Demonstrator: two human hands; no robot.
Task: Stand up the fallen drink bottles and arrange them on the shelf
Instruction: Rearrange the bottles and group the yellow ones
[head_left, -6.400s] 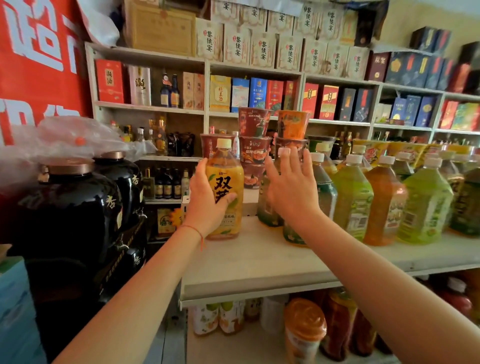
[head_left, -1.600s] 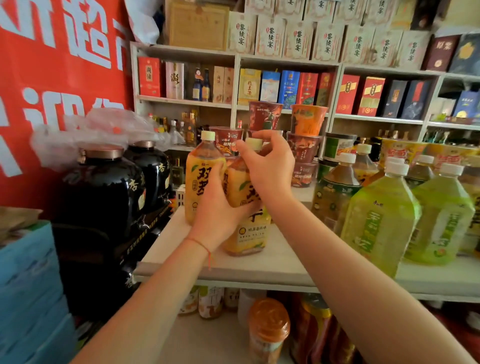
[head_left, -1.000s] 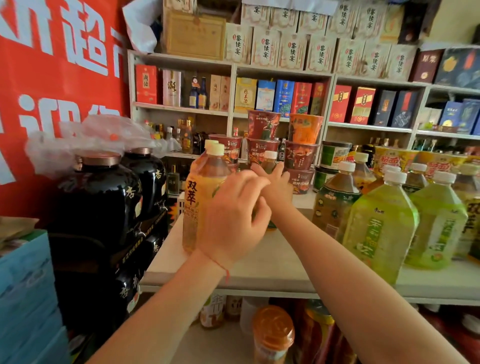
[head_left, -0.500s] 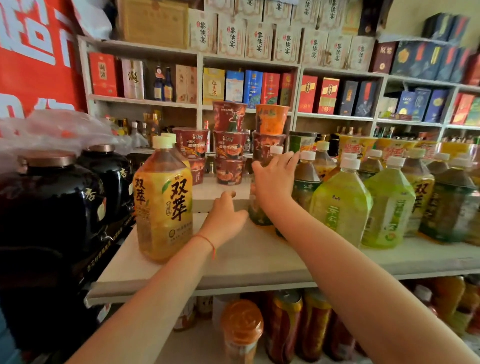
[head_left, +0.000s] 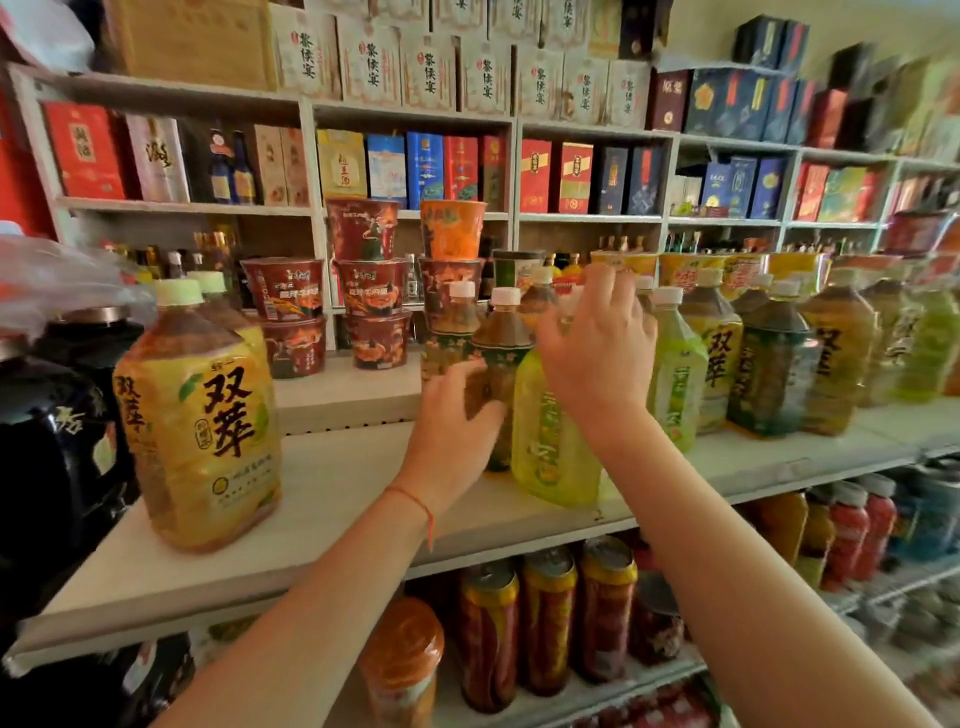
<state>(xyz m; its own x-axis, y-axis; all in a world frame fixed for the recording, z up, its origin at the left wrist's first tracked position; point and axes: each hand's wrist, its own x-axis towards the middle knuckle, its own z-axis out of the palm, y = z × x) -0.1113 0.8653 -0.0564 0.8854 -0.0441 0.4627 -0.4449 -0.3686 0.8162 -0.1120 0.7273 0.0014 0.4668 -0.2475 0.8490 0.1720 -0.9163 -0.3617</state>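
From the head camera, the left hand wraps the lower body of a dark tea bottle standing upright on the shelf. The right hand, fingers spread and gripping nothing, hovers over the neighbouring green tea bottle. An orange juice bottle stands well apart, left.

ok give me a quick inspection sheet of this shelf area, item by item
surface: pale shelf board, bare in the middle.
job's things: yellow bottle upright at the left; dark tea bottle and green bottle upright by the hands; row of bottles upright to the right. No fallen bottle seen.
clutter: noodle cups stacked behind.
grippers: left hand on the dark tea bottle, grip blurred; right hand fingers spread over the green bottle.
cables: nothing seen.
surroundings: boxed goods above, cans below, black jars left.
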